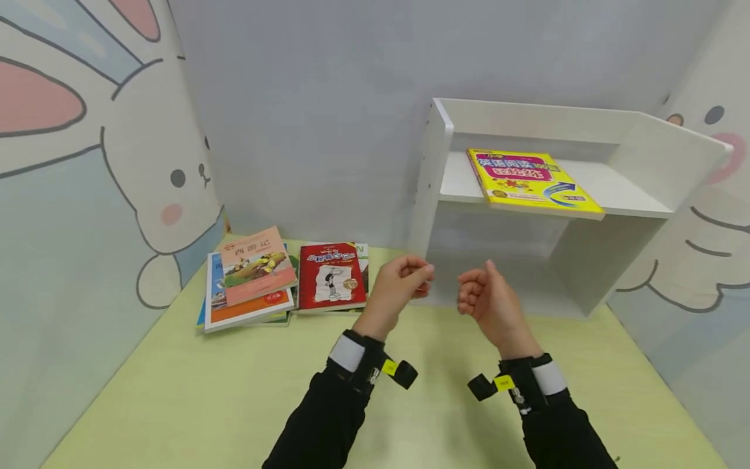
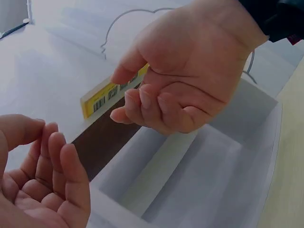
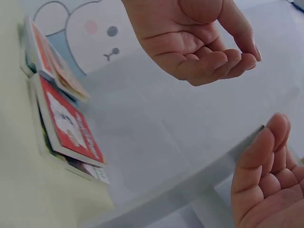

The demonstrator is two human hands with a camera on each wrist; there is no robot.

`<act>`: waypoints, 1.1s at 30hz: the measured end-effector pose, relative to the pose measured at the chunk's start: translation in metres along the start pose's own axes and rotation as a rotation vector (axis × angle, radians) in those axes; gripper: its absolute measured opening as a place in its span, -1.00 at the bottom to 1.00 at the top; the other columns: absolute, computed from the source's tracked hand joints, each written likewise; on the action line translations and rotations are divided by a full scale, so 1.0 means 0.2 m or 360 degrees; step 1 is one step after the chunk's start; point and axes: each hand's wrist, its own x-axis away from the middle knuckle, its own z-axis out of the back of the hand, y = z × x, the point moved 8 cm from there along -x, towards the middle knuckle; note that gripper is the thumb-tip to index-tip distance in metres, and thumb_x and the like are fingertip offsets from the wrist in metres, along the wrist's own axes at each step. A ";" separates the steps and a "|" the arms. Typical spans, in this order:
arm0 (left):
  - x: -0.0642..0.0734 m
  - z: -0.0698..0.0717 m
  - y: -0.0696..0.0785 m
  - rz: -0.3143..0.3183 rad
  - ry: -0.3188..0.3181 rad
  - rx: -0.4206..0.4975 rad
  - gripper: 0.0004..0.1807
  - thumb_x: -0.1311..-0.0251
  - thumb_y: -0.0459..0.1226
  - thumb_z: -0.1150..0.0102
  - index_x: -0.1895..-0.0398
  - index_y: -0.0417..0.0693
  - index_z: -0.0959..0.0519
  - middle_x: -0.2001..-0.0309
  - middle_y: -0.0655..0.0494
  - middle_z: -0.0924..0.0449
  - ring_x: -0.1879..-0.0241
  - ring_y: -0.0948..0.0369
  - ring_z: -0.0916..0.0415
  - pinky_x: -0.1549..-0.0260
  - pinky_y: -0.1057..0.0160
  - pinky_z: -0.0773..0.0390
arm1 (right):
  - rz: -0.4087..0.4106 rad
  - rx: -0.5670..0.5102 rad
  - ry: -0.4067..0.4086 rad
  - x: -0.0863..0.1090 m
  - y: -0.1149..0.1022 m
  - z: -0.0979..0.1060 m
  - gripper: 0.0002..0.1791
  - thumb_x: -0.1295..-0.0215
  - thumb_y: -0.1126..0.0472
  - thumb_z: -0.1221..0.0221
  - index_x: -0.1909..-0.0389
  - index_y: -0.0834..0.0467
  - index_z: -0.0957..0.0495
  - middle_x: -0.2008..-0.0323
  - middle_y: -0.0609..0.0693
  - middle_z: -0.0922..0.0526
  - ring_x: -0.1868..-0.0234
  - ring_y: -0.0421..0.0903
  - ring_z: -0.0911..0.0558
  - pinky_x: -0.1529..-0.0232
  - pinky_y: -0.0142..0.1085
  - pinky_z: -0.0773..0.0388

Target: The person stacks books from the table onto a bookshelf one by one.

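Note:
In the head view my left hand [image 1: 394, 293] and right hand [image 1: 497, 306] hover, apart, before the lower part of a white shelf unit [image 1: 442, 140]. Both have loosely curled fingers and hold nothing. The left wrist view has the left hand [image 2: 45, 190] at lower left, facing the right hand [image 2: 183, 71]. On the upper shelf lies a yellow book [image 1: 527, 181], its front edge jutting past the board. A red book [image 1: 331, 277] lies on top of another at the left hand's left. Further left, a pink book [image 1: 258, 266] tops an uneven pile.
A pale green tabletop [image 1: 205, 397] carries the books and the unit. The grey back wall [image 1: 305, 117] stands behind, and side walls with cartoon rabbits [image 1: 158, 150] flank the table. Black bands with small cameras [image 1: 404, 374] sit on both wrists.

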 end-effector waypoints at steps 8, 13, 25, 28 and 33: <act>0.10 0.47 -0.21 0.0131 0.0452 -0.0099 -0.76 -0.32 -0.28 -0.17 0.10 -0.30 -0.55 0.29 -0.08 -0.62 0.41 0.24 -0.54 0.26 0.25 -0.64 | -0.0401 0.0269 0.0032 -0.06 0.39 -0.12 -0.45 -0.51 -0.20 0.21 0.20 0.20 -0.50 0.51 -0.06 -0.55 0.50 -0.18 -0.54 0.37 -0.35 -0.55; 0.17 0.76 -0.36 0.0265 0.0740 -0.0098 -0.76 -0.33 -0.29 -0.14 0.07 -0.32 -0.53 0.20 -0.20 -0.61 0.41 0.25 -0.54 0.30 0.29 -0.63 | -0.0551 0.0356 0.0091 -0.12 0.57 -0.15 -0.48 -0.56 -0.09 0.21 0.14 0.32 -0.44 0.52 -0.04 -0.53 0.51 -0.17 -0.54 0.35 -0.34 -0.56; 0.36 1.14 -0.56 0.0470 0.1144 0.0019 -0.71 -0.36 -0.31 -0.05 0.02 -0.40 -0.49 0.19 -0.10 -0.53 0.32 0.21 -0.52 0.31 0.38 -0.60 | -0.0755 0.0537 0.0301 -0.28 0.88 -0.17 -0.52 -0.52 0.04 0.15 0.04 0.43 -0.45 0.52 -0.03 -0.51 0.52 -0.16 -0.53 0.40 -0.36 -0.56; 0.35 1.16 -0.59 0.0490 0.1161 0.0031 -0.72 -0.34 -0.33 -0.07 0.01 -0.40 -0.48 0.18 -0.13 -0.54 0.32 0.21 -0.56 0.28 0.35 -0.63 | -0.0787 0.0529 0.0356 -0.32 0.92 -0.18 -0.58 -0.49 0.08 0.12 0.08 0.39 -0.47 0.52 -0.03 -0.51 0.53 -0.17 -0.53 0.42 -0.37 -0.56; 0.34 1.17 -0.62 0.0559 0.1143 -0.0054 -0.63 -0.33 -0.30 -0.09 -0.04 -0.47 -0.49 0.19 -0.17 -0.58 0.36 0.24 -0.60 0.28 0.32 -0.65 | -0.0812 0.0527 0.0473 -0.36 0.99 -0.17 -0.66 -0.47 0.12 0.11 0.16 0.34 -0.48 0.52 -0.02 -0.51 0.55 -0.17 -0.52 0.46 -0.38 -0.55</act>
